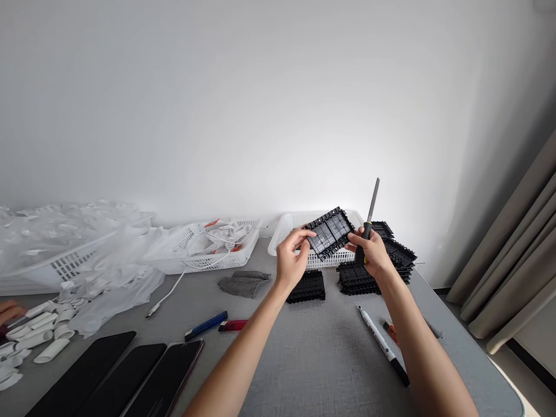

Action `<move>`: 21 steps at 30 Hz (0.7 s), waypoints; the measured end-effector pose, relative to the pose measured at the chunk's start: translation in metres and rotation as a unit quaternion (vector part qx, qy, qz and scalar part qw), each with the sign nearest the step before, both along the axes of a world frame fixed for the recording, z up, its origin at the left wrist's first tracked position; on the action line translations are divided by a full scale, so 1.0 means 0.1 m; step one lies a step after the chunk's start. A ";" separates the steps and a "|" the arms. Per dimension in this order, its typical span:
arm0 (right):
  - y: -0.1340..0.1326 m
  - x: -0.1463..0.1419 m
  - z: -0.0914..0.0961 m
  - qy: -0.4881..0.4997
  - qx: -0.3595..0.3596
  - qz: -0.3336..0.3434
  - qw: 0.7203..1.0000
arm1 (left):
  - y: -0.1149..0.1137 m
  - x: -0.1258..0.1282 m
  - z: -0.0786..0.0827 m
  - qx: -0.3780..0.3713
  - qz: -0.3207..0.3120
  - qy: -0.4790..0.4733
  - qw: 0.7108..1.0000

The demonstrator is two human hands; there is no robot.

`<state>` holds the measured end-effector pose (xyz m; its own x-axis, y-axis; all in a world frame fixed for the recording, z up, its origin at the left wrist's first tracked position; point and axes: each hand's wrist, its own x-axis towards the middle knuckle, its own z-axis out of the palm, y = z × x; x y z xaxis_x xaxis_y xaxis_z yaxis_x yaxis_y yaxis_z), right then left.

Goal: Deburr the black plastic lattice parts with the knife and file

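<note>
Hands (pixel 292 258) grip a black panel (pixel 330 233) and a file (pixel 373 200) above a grey, apparently cloth-covered table (pixel 321 353) by a pale wall (pixel 278 116).

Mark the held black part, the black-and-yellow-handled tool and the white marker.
Black part (pixel 332 233), head view: middle of its panel.
Tool (pixel 367 229), head view: handle, just below the blade.
White marker (pixel 379 340), head view: barrel.

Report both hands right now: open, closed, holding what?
Left hand: closed on the near-left edge of the black plastic panel.
Right hand: closed around the handle of the file-like tool; fingertips at the panel's right edge.
</note>
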<state>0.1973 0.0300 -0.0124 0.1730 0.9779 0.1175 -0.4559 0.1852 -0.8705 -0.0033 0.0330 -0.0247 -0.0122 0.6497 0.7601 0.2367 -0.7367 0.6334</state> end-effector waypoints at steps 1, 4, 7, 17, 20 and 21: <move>0.00 0.00 0.00 0.004 0.005 -0.003 1.000 | 0.01 0.00 0.00 -0.042 -0.030 -0.035 0.998; 0.00 0.00 0.00 0.011 0.015 -0.016 1.000 | 0.04 0.00 -0.01 -0.122 -0.096 -0.119 0.981; 0.00 0.01 -0.01 -0.001 0.020 -0.024 1.000 | 0.06 0.01 -0.01 -0.161 -0.123 -0.137 0.970; 0.00 0.05 -0.01 -0.108 0.025 -0.013 0.994 | 0.05 -0.05 0.05 -0.140 -0.045 -0.033 0.989; 0.01 0.04 -0.04 -0.176 0.043 -0.014 0.983 | 0.03 -0.06 0.08 -0.147 -0.071 0.025 0.986; 0.01 0.04 -0.05 -0.194 0.047 -0.011 0.980 | 0.02 -0.06 0.08 -0.150 -0.076 0.032 0.985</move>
